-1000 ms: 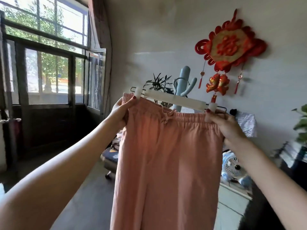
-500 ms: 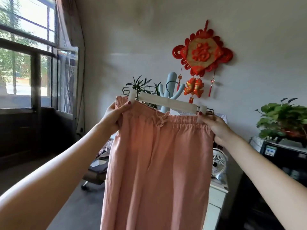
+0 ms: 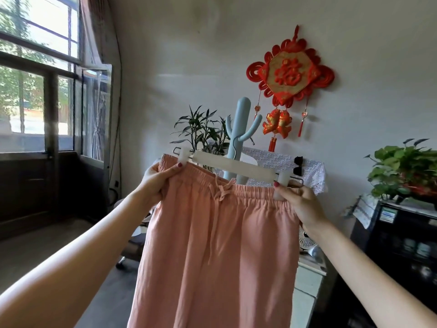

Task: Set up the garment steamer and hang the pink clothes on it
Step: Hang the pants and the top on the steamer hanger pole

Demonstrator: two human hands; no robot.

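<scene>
1. While both of my hands are up at the waistband, the pink trousers hang between them on a white clip hanger, so the clipping looks done at both ends.
2. My left hand pinches the left corner of the waistband, thumb on the front of the cloth; the hanger's left clip sits just above that thumb.
3. My right hand closes its fingers on the right corner of the waistband, thumb pressed against the right clip, which bites the elastic right at my fingertips.
4. Below both grips the trouser legs drop straight and run out of the bottom of the view; the drawstring bow lies midway between my hands.
5. Beyond my grips, behind the hanger bar, stands a pale blue cactus-shaped stand, and a white patterned garment hangs just past my right hand. I cannot tell whether the hanger's hook is already over anything, since the bar and stand overlap there.
6. I see no garment steamer from here, so I cannot judge its set-up.
7. As I read it, the trousers are on the hanger but not yet released; what is left is hooking them onto the steamer and letting go.
</scene>
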